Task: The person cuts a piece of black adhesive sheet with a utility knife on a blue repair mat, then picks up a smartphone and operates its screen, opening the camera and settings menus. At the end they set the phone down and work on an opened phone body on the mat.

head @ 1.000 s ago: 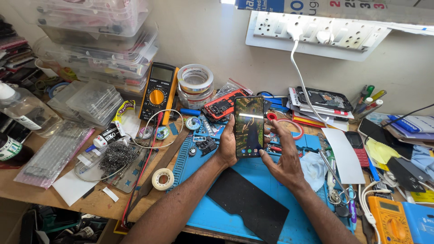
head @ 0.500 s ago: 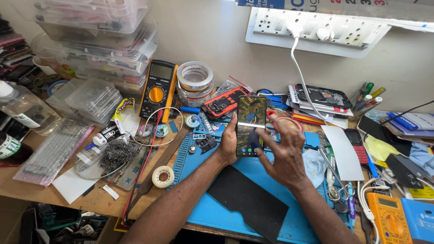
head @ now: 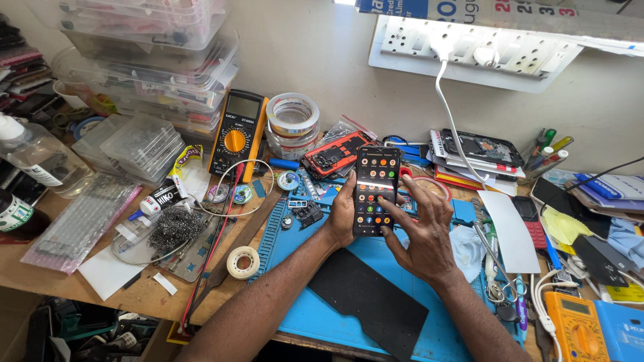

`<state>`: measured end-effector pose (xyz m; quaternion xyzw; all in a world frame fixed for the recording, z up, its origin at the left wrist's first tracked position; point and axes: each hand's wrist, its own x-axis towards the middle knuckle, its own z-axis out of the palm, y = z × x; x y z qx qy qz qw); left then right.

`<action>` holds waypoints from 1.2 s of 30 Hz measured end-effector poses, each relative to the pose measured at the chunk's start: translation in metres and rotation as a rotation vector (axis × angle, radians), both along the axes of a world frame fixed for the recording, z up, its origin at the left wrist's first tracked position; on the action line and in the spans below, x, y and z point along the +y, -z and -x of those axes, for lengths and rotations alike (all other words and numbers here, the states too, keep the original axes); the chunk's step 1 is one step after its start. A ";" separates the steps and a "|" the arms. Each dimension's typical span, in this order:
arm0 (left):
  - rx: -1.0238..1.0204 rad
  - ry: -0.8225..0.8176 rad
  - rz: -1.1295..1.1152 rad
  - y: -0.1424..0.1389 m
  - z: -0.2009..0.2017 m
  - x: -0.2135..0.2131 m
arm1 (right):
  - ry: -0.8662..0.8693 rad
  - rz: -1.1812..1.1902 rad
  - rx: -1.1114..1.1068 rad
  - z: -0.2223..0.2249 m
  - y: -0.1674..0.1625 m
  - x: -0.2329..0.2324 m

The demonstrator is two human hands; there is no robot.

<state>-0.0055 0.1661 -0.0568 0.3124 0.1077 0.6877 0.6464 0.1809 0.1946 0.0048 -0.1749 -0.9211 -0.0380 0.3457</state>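
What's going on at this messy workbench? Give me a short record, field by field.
Setting: cluttered wooden bench with a blue work mat
Left hand: grips a smartphone upright by its edge
Right hand: at the phone's right side, thumb by the lower screen
Phone screen: lit, rows of round icons
Near the hands: black pad, red phone frame, yellow multimeter, tape rolls
Wall: white power strip with a plugged charger cable
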 end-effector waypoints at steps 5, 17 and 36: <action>0.034 0.009 0.029 0.004 -0.001 0.001 | -0.028 -0.040 -0.077 0.007 -0.001 -0.009; 0.055 0.000 -0.028 -0.004 -0.005 -0.003 | 0.004 0.021 0.084 -0.001 0.000 0.000; 0.059 0.031 -0.073 -0.013 0.013 -0.009 | -0.017 0.300 0.020 0.000 0.003 0.018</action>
